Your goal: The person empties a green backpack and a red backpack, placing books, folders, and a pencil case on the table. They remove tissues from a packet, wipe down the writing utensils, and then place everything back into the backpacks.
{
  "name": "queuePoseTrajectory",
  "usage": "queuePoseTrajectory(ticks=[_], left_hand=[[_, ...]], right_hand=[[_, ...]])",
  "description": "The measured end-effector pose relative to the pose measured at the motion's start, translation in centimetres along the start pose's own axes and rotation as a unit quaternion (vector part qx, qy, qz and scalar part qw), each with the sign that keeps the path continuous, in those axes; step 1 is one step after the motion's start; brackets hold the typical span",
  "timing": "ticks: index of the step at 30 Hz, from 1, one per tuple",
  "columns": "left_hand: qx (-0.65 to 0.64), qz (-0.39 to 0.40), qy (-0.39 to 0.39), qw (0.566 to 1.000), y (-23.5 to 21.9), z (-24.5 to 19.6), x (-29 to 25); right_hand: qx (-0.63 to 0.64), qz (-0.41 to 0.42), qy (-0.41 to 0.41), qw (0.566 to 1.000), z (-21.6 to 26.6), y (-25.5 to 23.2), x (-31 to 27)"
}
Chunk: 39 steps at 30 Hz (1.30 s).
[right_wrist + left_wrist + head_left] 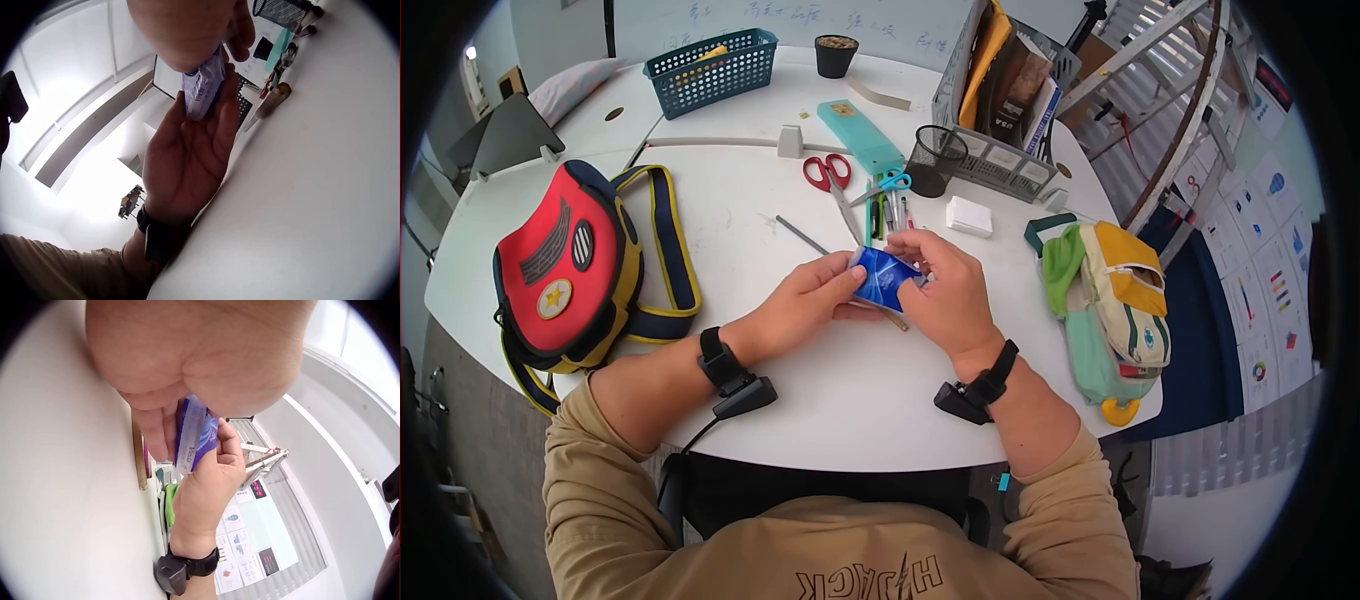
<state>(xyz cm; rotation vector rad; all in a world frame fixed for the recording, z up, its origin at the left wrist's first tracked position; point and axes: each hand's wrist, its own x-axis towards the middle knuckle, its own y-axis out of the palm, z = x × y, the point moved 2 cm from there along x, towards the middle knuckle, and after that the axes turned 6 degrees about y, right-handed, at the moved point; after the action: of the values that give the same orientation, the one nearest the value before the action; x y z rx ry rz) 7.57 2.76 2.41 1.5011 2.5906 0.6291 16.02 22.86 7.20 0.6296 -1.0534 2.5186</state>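
A small blue plastic packet [887, 279], looking like a pocket tissue pack, is held between both hands above the white table. My left hand [820, 287] grips its left end, thumb on top and fingers underneath. At the other end my right hand [953, 300] pinches the packet with thumb and fingers. In the left wrist view the packet [190, 440] shows a pale printed strip along its edge. Its crinkled end [203, 90] lies between the left thumb and fingers in the right wrist view. Below the hands lies a thin stick [800, 235], partly hidden by them.
Beyond the hands lie red scissors [828, 172], blue-handled scissors [894, 180], several pens, a teal case [860, 135] and a mesh cup [935, 165]. A white block [969, 216] sits right of them. A red bag [565, 265] stands left, a green-and-cream backpack [1110, 310] right.
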Motion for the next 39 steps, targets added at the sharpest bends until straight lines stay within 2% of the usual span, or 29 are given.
queuePoseTrajectory(ticks=[4,9,10,12,13,15,22,28,31,34,37,39], left_hand=[[-0.016,-0.045,0.012,0.999,-0.6,-0.5,0.1],[-0.001,-0.104,0.023,0.994,-1.5,-0.6,0.4],[-0.012,-0.104,0.024,0.994,-1.2,-0.9,0.4],[-0.034,-0.104,0.026,0.994,-0.5,-1.6,0.1],[0.034,-0.083,0.050,0.995,0.1,-2.2,-0.1],[0.168,-0.041,0.097,0.980,1.3,-3.0,-0.5],[0.227,0.007,0.059,0.972,-0.8,-1.7,0.0],[0.199,-0.016,0.090,0.976,1.1,-2.1,-0.4],[0.184,-0.030,0.061,0.981,0.1,-1.6,-0.1],[0.155,-0.047,0.055,0.985,-0.2,-1.4,0.1],[0.163,-0.068,0.069,0.982,-0.7,-1.2,0.3],[0.162,-0.093,0.065,0.980,-0.4,-1.8,0.1]], right_hand=[[0.023,-0.014,0.032,0.999,0.3,-0.4,0.4],[0.051,-0.003,0.029,0.998,-1.1,-1.0,1.1],[0.053,0.003,0.022,0.998,-1.4,-1.0,1.1],[0.126,0.037,0.096,0.987,-2.7,-0.5,0.9],[0.162,0.054,0.132,0.976,-3.2,-0.2,0.8],[0.177,0.068,0.139,0.972,-3.5,0.1,0.6],[0.186,0.108,0.128,0.968,-3.4,0.4,0.6],[0.164,0.101,0.145,0.970,-3.3,0.0,0.7],[0.157,0.127,0.140,0.969,-2.9,-0.2,0.7],[0.173,0.119,0.043,0.977,-2.1,-1.2,1.3],[0.120,-0.012,0.028,0.992,-5.3,-3.2,2.9],[-0.051,-0.088,0.082,0.991,-7.7,-5.6,3.2]])
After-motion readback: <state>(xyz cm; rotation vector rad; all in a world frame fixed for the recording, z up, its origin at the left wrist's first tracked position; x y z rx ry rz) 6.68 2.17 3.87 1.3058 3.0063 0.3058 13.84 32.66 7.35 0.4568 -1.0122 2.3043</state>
